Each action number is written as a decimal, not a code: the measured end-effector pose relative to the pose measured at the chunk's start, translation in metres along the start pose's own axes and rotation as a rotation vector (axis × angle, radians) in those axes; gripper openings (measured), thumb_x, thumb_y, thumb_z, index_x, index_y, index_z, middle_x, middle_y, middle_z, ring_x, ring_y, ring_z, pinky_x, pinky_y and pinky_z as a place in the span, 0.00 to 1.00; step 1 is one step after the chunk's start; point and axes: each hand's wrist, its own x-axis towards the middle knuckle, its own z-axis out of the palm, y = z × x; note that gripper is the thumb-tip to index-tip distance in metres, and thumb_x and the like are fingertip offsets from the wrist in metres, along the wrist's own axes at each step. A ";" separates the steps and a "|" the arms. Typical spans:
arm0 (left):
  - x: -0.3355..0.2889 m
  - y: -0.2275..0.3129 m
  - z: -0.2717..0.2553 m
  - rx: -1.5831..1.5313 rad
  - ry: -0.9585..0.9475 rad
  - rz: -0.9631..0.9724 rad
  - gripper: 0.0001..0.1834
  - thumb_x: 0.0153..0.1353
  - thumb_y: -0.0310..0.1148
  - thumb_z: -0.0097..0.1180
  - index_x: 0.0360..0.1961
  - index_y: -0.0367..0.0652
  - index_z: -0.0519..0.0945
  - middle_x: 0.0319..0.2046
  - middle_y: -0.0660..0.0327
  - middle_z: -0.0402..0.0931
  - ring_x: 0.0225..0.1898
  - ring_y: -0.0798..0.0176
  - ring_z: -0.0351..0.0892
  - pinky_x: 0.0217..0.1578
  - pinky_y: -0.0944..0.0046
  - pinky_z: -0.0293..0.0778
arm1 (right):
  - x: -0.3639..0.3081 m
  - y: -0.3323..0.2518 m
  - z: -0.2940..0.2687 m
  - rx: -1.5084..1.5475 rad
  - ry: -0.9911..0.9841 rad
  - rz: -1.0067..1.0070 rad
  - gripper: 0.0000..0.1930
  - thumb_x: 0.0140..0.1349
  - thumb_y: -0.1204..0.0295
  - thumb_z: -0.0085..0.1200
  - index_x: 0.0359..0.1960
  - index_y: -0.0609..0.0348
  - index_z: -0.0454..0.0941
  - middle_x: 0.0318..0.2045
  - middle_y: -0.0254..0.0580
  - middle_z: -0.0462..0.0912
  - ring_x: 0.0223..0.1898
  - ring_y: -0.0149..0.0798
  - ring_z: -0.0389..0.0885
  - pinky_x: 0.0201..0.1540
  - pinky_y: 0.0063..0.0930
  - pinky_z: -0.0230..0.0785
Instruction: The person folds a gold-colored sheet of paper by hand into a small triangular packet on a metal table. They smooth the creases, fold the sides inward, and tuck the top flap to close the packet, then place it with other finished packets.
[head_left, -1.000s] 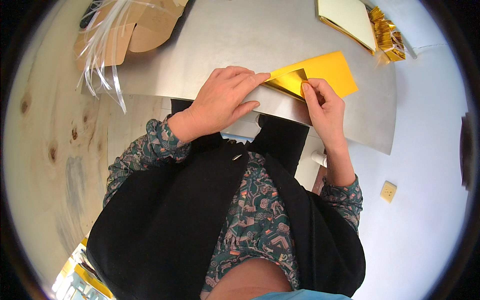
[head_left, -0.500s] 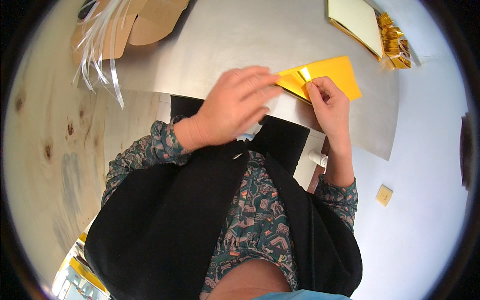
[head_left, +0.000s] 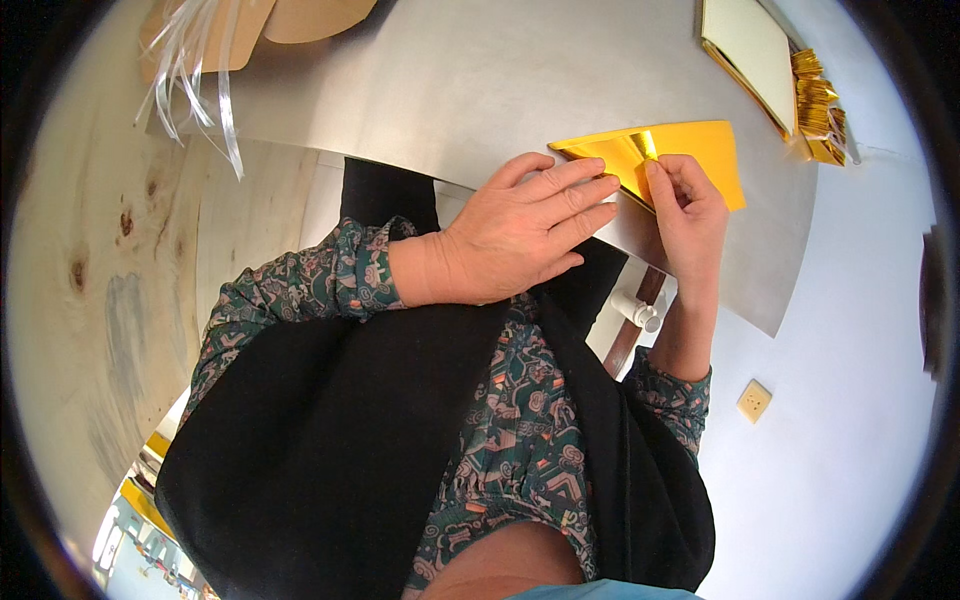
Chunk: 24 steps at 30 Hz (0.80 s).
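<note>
A shiny gold foil sheet (head_left: 700, 150) lies on the metal-grey table near its front edge, with its near edge lifted in a bright crease. My right hand (head_left: 692, 205) pinches that near edge between thumb and bent fingers. Stretched out flat, my left hand (head_left: 530, 225) reaches from the left, its fingertips against the near left part of the sheet. What lies under those fingertips is hidden.
A stack of cream sheets with gold edges (head_left: 748, 60) sits at the far right of the table (head_left: 470, 90), beside tied bundles of gold foil (head_left: 818, 105). Brown cardboard (head_left: 315, 15) and white plastic strips (head_left: 190, 70) occupy the far left. A white wall borders the right.
My left hand has moved right and come down onto the sheet's near left edge. The right hand keeps its pinch. The whole view has shifted slightly.
</note>
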 end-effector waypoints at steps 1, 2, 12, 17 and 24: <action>0.000 0.000 0.000 0.005 -0.003 -0.002 0.35 0.56 0.37 0.71 0.65 0.44 0.76 0.71 0.57 0.68 0.74 0.55 0.63 0.68 0.49 0.61 | 0.000 0.000 0.000 -0.001 0.005 0.000 0.06 0.69 0.72 0.62 0.39 0.63 0.84 0.28 0.28 0.84 0.28 0.20 0.75 0.35 0.18 0.71; 0.000 0.000 0.001 0.006 -0.005 -0.002 0.35 0.55 0.37 0.71 0.65 0.43 0.76 0.71 0.57 0.68 0.74 0.55 0.62 0.69 0.49 0.61 | 0.000 -0.001 0.000 0.002 0.012 0.007 0.06 0.69 0.72 0.62 0.39 0.63 0.84 0.28 0.28 0.84 0.28 0.20 0.75 0.35 0.18 0.71; 0.002 -0.004 -0.012 0.016 -0.033 -0.014 0.34 0.53 0.37 0.72 0.61 0.37 0.78 0.67 0.54 0.73 0.72 0.53 0.64 0.70 0.53 0.61 | 0.003 -0.005 0.000 -0.024 0.035 0.063 0.06 0.68 0.72 0.62 0.38 0.63 0.83 0.28 0.27 0.83 0.29 0.20 0.75 0.36 0.17 0.70; -0.001 -0.008 -0.015 0.017 -0.069 -0.015 0.36 0.52 0.37 0.73 0.63 0.37 0.76 0.69 0.54 0.70 0.74 0.53 0.62 0.71 0.52 0.61 | 0.003 -0.008 0.002 -0.028 0.039 0.078 0.05 0.68 0.73 0.63 0.37 0.63 0.84 0.28 0.26 0.83 0.29 0.19 0.74 0.36 0.16 0.70; -0.004 -0.012 -0.014 -0.020 -0.087 -0.026 0.43 0.48 0.36 0.75 0.66 0.39 0.73 0.72 0.56 0.65 0.75 0.51 0.60 0.69 0.50 0.64 | 0.004 -0.009 0.004 -0.004 0.047 0.086 0.05 0.67 0.73 0.64 0.36 0.62 0.84 0.27 0.26 0.83 0.28 0.18 0.74 0.35 0.15 0.70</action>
